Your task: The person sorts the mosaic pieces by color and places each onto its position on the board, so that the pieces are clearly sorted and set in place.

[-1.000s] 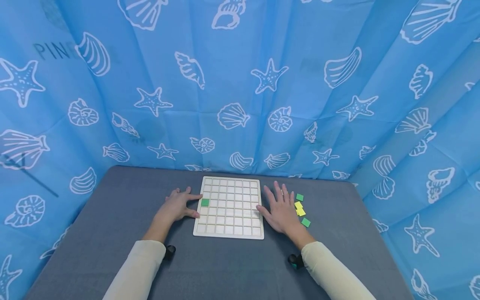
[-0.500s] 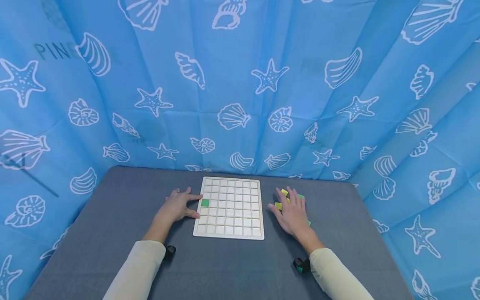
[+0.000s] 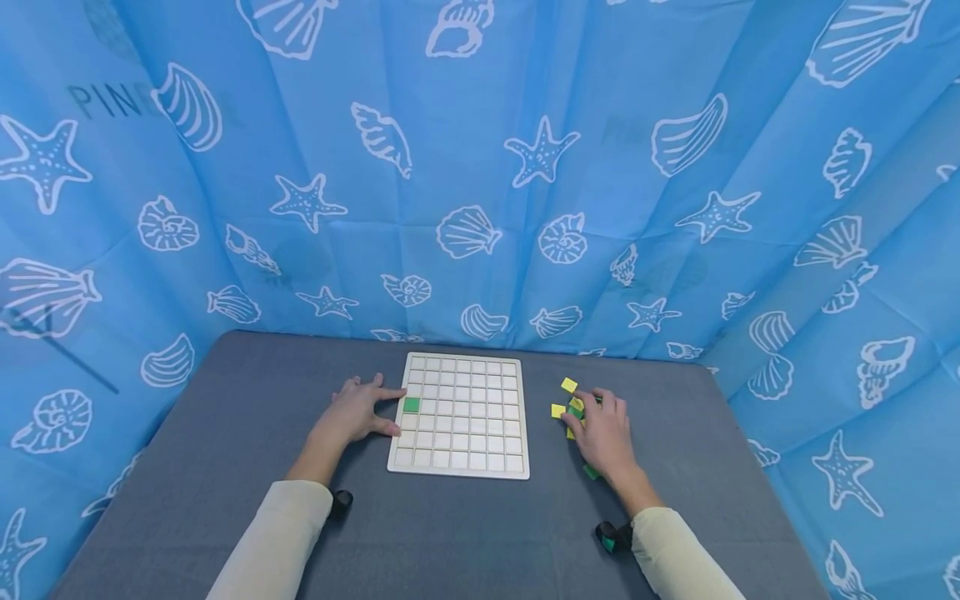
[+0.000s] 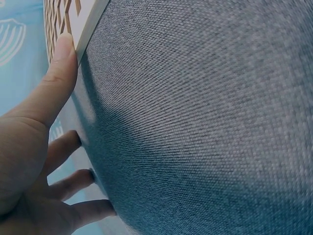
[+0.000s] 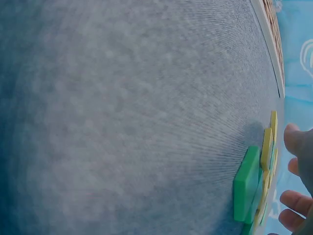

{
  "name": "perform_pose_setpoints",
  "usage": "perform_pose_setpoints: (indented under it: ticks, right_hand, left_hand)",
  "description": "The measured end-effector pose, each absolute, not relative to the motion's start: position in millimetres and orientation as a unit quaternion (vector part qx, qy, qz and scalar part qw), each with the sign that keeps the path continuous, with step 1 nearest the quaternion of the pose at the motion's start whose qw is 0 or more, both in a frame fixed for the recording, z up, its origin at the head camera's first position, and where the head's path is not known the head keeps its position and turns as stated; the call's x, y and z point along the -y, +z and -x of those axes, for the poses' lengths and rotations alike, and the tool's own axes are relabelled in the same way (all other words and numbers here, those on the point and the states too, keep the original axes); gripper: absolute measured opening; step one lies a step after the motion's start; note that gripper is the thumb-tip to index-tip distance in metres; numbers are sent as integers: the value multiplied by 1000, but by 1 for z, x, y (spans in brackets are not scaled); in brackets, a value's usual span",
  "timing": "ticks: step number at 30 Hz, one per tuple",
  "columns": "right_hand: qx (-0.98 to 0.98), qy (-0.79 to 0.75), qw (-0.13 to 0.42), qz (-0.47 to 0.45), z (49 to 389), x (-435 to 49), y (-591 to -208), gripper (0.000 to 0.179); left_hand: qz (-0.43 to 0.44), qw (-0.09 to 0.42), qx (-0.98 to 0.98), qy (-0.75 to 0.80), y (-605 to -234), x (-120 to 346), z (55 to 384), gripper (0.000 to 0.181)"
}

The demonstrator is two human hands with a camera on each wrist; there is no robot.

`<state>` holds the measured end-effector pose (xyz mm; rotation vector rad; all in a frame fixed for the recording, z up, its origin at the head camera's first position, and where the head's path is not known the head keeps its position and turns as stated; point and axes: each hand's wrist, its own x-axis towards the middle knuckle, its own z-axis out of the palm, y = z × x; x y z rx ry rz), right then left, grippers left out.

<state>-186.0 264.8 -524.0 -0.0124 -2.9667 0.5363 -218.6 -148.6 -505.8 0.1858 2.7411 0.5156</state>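
Here, the table (image 3: 420,542) bears a board (image 3: 460,410), probably light and stiff. The left hand (image 3: 356,414) is spread at its left edge, thumb touching; the right hand (image 3: 606,433) curves over loose tiles (image 3: 558,411) right of the board, whether pinching one I cannot tell. They look light, hard, perhaps slippery: best gripped by opposite edges.

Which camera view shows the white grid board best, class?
The head view: it shows the white grid board nearly whole, from above. The left wrist view shows only a cropped part of it, at upper left; the right wrist view, a narrow slice at upper right.
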Motion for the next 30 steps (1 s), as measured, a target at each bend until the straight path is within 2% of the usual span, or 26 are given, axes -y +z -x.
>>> perform_pose_setpoints:
  ticks: [9, 26, 30]
  right_hand:
    - [975, 210, 71, 22, 185, -271, -522, 30]
    - [974, 220, 28, 56, 188, -272, -520, 31]
    - [974, 219, 29, 50, 189, -272, -519, 26]
  left_hand:
    - [-65, 167, -967, 181, -504, 148, 217, 82]
    - [-55, 163, -969, 179, -502, 147, 215, 83]
    - [-56, 164, -968, 181, -502, 147, 215, 82]
